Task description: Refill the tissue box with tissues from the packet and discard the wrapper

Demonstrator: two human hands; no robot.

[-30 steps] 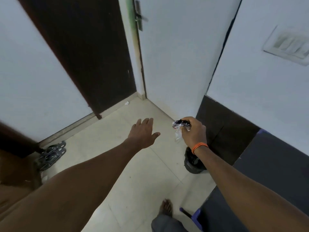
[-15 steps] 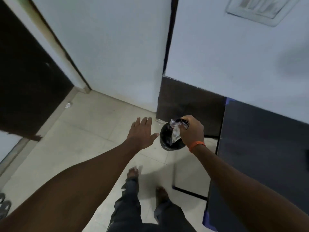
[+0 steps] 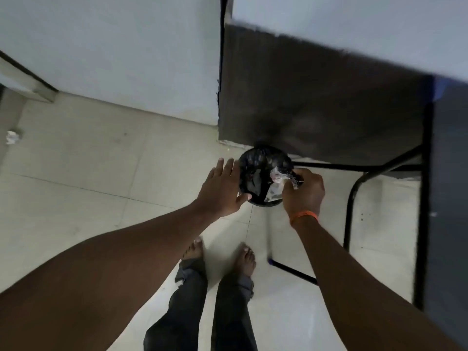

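My right hand [image 3: 304,192], with an orange band at the wrist, is shut on a crumpled clear plastic wrapper [image 3: 279,178]. The wrapper hangs right over the mouth of a small round bin [image 3: 263,160] lined with a black bag, standing on the floor by the wall corner. At the bin's left rim my left hand [image 3: 221,191] hovers with fingers spread and nothing in it. No tissue box or tissues are in view.
A dark table [image 3: 450,198] with black metal legs [image 3: 350,206] stands at the right, close to the bin. A dark wall panel [image 3: 316,97] rises behind the bin. My bare feet [image 3: 220,254] stand on the pale tiled floor. A small white scrap [image 3: 12,137] lies at the far left.
The view swung down and right, from the door toward the bin. I stepped closer, and my right hand carried the wrapper over the bin's mouth; my left hand came alongside the rim.
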